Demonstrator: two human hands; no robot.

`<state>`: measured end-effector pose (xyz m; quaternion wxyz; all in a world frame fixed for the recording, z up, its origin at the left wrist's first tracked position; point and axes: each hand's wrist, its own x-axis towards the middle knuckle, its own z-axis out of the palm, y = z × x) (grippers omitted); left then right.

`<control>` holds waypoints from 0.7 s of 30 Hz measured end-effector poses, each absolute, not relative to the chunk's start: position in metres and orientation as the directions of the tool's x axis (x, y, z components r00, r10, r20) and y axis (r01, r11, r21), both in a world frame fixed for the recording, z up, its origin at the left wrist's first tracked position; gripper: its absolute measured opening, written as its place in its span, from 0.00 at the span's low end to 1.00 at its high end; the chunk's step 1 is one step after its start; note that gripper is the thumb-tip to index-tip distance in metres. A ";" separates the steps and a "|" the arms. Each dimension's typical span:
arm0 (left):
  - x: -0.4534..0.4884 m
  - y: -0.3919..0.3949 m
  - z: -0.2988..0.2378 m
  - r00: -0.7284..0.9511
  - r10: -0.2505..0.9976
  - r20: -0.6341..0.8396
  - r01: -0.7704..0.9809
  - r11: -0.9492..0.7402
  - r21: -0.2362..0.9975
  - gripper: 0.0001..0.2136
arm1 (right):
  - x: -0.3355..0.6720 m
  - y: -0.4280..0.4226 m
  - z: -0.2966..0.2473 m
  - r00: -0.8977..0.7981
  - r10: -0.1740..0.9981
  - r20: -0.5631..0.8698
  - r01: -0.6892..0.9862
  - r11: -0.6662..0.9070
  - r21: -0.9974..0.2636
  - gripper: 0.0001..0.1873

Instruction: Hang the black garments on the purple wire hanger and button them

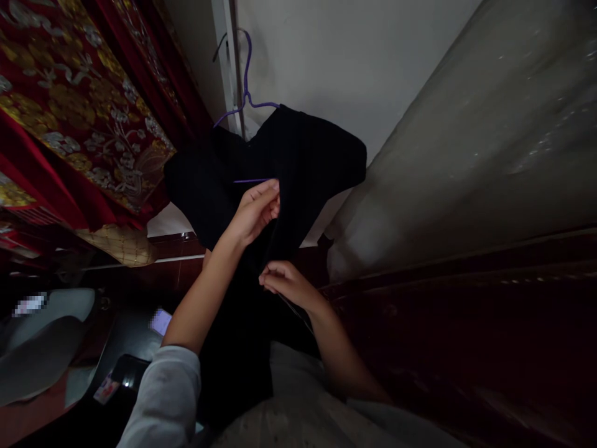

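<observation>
A black garment (pixel 317 149) with short sleeves hangs from a purple hanger (pixel 247 81) in front of me. The hanger's lower bar shows through the garment's front opening. My left hand (pixel 259 210) is closed on the garment's front edge, just below that bar. Lower down, my right hand (pixel 285 281) pinches the same garment near its front edge. Dim light hides the details of the dark cloth between and below my hands.
Red cloth with gold and silver embroidery (pixel 84 99) hangs at the left. A large plastic-covered bulk (pixel 466 137) stands at the right, above a dark red surface (pixel 448 336). At the lower left are a glossy black table (pixel 133 336) and a grey chair (pixel 46 354).
</observation>
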<state>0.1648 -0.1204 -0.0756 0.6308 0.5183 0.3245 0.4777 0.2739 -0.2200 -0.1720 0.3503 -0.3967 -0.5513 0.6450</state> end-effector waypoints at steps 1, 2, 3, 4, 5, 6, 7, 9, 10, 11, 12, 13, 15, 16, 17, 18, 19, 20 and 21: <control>0.167 -0.122 -0.075 0.347 0.934 0.079 -0.275 0.021 0.961 0.15 | 0.274 -0.220 -0.172 -0.441 0.888 -0.126 -0.016 -0.149 -0.989 0.10; 0.169 -0.124 -0.074 0.358 0.930 0.078 -0.282 0.028 0.959 0.15 | 0.274 -0.220 -0.172 -0.444 0.887 -0.127 -0.019 -0.151 -0.988 0.10; 0.170 -0.126 -0.074 0.363 0.927 0.088 -0.291 0.023 0.956 0.16 | 0.274 -0.220 -0.172 -0.445 0.886 -0.128 -0.023 -0.154 -0.988 0.10; 0.171 -0.128 -0.073 0.361 0.926 0.107 -0.303 0.008 0.953 0.16 | 0.273 -0.220 -0.172 -0.447 0.885 -0.129 -0.025 -0.157 -0.987 0.10; 0.171 -0.130 -0.073 0.352 0.927 0.129 -0.312 -0.013 0.950 0.16 | 0.273 -0.221 -0.173 -0.448 0.884 -0.131 -0.029 -0.161 -0.987 0.10; 0.171 -0.132 -0.073 0.335 0.931 0.148 -0.316 -0.036 0.948 0.15 | 0.273 -0.221 -0.173 -0.448 0.884 -0.134 -0.036 -0.167 -0.985 0.10; 0.170 -0.134 -0.073 0.316 0.935 0.161 -0.312 -0.058 0.948 0.15 | 0.273 -0.220 -0.173 -0.447 0.884 -0.137 -0.046 -0.176 -0.983 0.10; 0.169 -0.139 -0.072 0.289 0.940 0.178 -0.289 -0.092 0.953 0.14 | 0.273 -0.220 -0.173 -0.438 0.888 -0.143 -0.066 -0.191 -0.979 0.10; 0.168 -0.141 -0.072 0.284 0.940 0.187 -0.278 -0.106 0.955 0.14 | 0.273 -0.220 -0.173 -0.434 0.889 -0.145 -0.069 -0.194 -0.979 0.10; 0.167 -0.142 -0.072 0.281 0.939 0.197 -0.267 -0.121 0.956 0.13 | 0.274 -0.220 -0.174 -0.431 0.890 -0.146 -0.067 -0.193 -0.979 0.10; 0.166 -0.143 -0.071 0.279 0.938 0.207 -0.254 -0.136 0.958 0.13 | 0.274 -0.220 -0.174 -0.431 0.891 -0.146 -0.061 -0.190 -0.980 0.10; 0.165 -0.144 -0.072 0.281 0.935 0.218 -0.239 -0.151 0.959 0.13 | 0.274 -0.220 -0.174 -0.433 0.890 -0.146 -0.054 -0.187 -0.981 0.10; 0.161 -0.144 -0.073 0.281 0.926 0.253 -0.200 -0.201 0.959 0.12 | 0.273 -0.220 -0.175 -0.438 0.887 -0.145 -0.043 -0.182 -0.982 0.10; 0.158 -0.145 -0.075 0.273 0.919 0.283 -0.173 -0.243 0.955 0.12 | 0.273 -0.220 -0.176 -0.438 0.888 -0.143 -0.041 -0.178 -0.983 0.10; 0.155 -0.146 -0.077 0.259 0.912 0.318 -0.137 -0.292 0.947 0.12 | 0.272 -0.219 -0.177 -0.437 0.889 -0.139 -0.040 -0.173 -0.984 0.10; 0.152 -0.147 -0.078 0.238 0.905 0.352 -0.089 -0.340 0.936 0.12 | 0.271 -0.219 -0.178 -0.435 0.890 -0.133 -0.036 -0.165 -0.986 0.10; 0.148 -0.150 -0.080 0.212 0.900 0.380 -0.027 -0.383 0.923 0.13 | 0.270 -0.219 -0.179 -0.434 0.892 -0.127 -0.032 -0.157 -0.987 0.10; 0.145 -0.154 -0.080 0.183 0.897 0.403 0.045 -0.417 0.908 0.13 | 0.270 -0.219 -0.180 -0.433 0.893 -0.121 -0.030 -0.148 -0.989 0.10; 0.143 -0.159 -0.080 0.150 0.892 0.427 0.120 -0.445 0.887 0.14 | 0.269 -0.219 -0.181 -0.435 0.893 -0.114 -0.030 -0.141 -0.990 0.10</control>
